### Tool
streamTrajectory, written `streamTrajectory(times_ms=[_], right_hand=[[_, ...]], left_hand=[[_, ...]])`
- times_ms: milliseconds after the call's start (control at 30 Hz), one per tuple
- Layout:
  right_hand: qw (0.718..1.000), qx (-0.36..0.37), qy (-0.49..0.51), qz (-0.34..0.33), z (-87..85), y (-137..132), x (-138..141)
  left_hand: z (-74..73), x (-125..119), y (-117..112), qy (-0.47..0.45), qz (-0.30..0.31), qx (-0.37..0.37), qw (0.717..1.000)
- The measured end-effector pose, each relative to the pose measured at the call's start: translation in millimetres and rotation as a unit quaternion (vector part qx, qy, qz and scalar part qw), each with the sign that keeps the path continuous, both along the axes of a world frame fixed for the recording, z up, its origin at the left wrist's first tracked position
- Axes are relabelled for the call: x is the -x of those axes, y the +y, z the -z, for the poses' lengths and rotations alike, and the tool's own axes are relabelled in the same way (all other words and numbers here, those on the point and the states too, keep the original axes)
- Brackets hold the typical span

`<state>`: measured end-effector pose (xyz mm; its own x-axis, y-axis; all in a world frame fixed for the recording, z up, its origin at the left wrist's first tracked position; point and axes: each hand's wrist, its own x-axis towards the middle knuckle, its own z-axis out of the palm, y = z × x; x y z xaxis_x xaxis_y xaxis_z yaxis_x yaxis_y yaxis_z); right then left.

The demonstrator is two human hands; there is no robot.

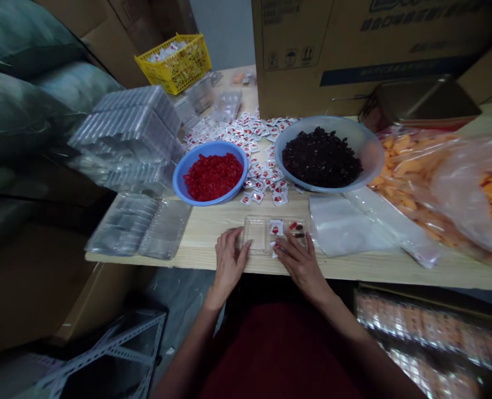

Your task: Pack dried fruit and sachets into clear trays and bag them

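A clear plastic tray [256, 234] with compartments lies near the table's front edge. My left hand [228, 259] is closed around its left end, thumb on the near rim. Over its right part is my right hand [302, 267], with thumb and forefinger at a small white sachet [274, 249] partly covered by the fingers. Another white sachet with a red print [276, 227] lies in the middle compartment. Red and dark dried fruit pieces [296, 227] sit in the right compartment. The left compartment shows no contents.
Beyond the tray stand a blue bowl [178, 180] of red pieces and a larger bowl [373, 160] of dark dried fruit, with scattered sachets [262, 172] between. Stacked clear trays [125, 127] are left; plastic bags of orange pieces [416, 166] lie right. A large carton [295, 83] stands behind.
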<state>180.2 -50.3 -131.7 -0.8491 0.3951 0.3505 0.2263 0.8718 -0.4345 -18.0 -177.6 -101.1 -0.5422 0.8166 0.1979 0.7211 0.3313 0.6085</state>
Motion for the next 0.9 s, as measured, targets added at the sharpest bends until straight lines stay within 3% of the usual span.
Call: streamTrajectory(times_ms=[300,467,600,667,733,800,833,900], right_hand=[[0.988,0.103,0.104,0.04,-8.9,-2,15],[0.982,0.104,0.127,0.095,-29.2,-6,-12],[0.966,0.054,0.127,0.219,-52.0,16,-74],[0.93,-0.011,0.165,0.328,-70.4,46,-126],[0.866,-0.094,0.211,0.443,-93.9,87,-187],[0.812,-0.15,0.189,0.531,-116.7,136,-244],[0.801,-0.161,0.155,0.555,-125.6,163,-266],[0.814,-0.12,0.037,0.568,-135.9,217,-293]], left_hand=[[-11.9,-23,20,0.0,0.06,-0.014,0.998],[-11.5,-31,31,0.073,0.107,-0.009,0.992],[4.1,-26,41,0.119,0.11,-0.034,0.986],[10.0,-18,46,0.125,0.107,-0.076,0.983],[9.2,-11,50,0.126,0.098,-0.099,0.982],[2.8,-6,53,0.126,0.09,-0.098,0.983],[-1.2,-5,54,0.126,0.088,-0.096,0.983],[-8.5,-6,58,0.124,0.087,-0.099,0.983]])
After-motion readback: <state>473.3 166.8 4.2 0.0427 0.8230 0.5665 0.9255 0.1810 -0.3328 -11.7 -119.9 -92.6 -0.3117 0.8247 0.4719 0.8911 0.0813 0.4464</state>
